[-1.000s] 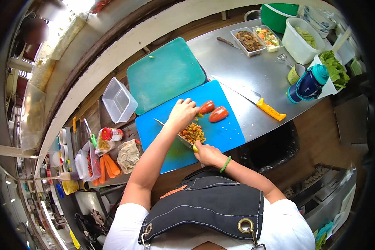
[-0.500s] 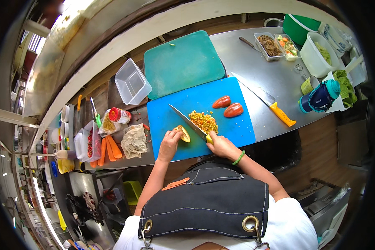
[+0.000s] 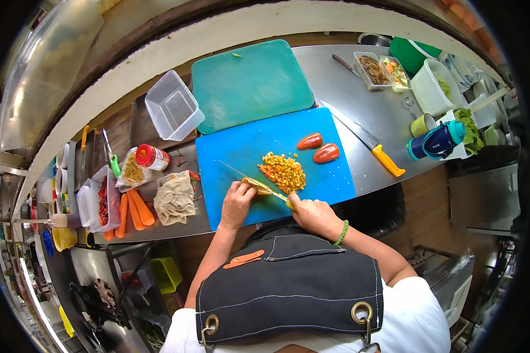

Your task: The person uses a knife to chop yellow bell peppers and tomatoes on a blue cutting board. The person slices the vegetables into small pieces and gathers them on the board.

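On a blue cutting board [image 3: 330, 185], my left hand [image 3: 237, 203] pins down what looks like a tomato half [image 3: 264, 190], its fingers curled over it. My right hand [image 3: 318, 216] grips the yellow handle of a kitchen knife [image 3: 250, 179]. The blade is seen nearly edge-on and crosses over the tomato piece, close to my left fingertips. Whether it cuts in, I cannot tell. Just beyond the blade lies a heap of diced orange-red and yellow-green tomato [image 3: 282, 170]. Two red tomato halves [image 3: 326, 153] rest skin up at the board's right side.
A green cutting board [image 3: 253, 85] lies behind. To the right are a second yellow-handled knife [image 3: 365, 138], a bottle [image 3: 436, 141] and food tubs [image 3: 371, 70]. Leftward sit a clear tub [image 3: 174, 106], a red-lidded jar [image 3: 152, 157], a cloth [image 3: 175, 199] and carrots [image 3: 138, 212].
The knife has swung left from beside the diced heap to over the tomato half, its blade turned edge-on. My left fingers have closed further over the piece. The view has shifted slightly.
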{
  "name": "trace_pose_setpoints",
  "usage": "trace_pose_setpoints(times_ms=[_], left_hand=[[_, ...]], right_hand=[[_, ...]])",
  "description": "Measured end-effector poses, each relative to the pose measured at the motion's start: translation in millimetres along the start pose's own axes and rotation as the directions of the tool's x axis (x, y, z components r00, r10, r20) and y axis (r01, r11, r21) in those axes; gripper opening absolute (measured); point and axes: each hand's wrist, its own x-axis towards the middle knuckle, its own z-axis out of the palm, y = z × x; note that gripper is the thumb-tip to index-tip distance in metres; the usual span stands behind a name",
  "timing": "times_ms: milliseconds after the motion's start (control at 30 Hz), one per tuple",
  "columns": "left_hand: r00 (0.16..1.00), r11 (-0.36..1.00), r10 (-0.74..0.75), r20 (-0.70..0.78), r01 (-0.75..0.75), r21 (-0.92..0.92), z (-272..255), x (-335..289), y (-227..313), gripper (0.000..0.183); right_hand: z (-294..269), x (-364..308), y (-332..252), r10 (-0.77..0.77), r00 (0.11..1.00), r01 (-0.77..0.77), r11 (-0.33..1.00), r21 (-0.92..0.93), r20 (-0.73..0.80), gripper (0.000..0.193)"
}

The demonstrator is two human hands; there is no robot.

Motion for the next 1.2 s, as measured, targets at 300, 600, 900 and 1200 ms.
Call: trace_pose_setpoints(times_ms=[300,600,900,1200], left_hand=[[1.0,0.999,0.004,-0.023,-0.005,-0.05,-0.1,-10.7,-7.5,0.02],[0.997,0.993,0.014,-0.079,-0.024,-0.119,11.8,-33.1,-13.5,0.025],[0.992,0.993,0.014,-0.127,-0.028,-0.112,12.1,-32.9,-13.4,0.026],[0.994,0.984,-0.029,-0.105,0.01,-0.18,7.0,-36.1,-13.0,0.022]], right_hand=[[5.6,2.2,-12.7,0.012,1.0,-0.01,0.997,-0.078,0.025,0.01],[53.2,84.2,-4.1,-0.005,0.999,-0.003,0.989,0.15,0.048,0.022],[12.6,30.9,-24.6,-0.003,0.998,0.0,0.999,0.047,0.064,0.022],[45.4,51.7,-24.0,0.041,0.992,-0.046,0.998,0.047,0.116,0.023]])
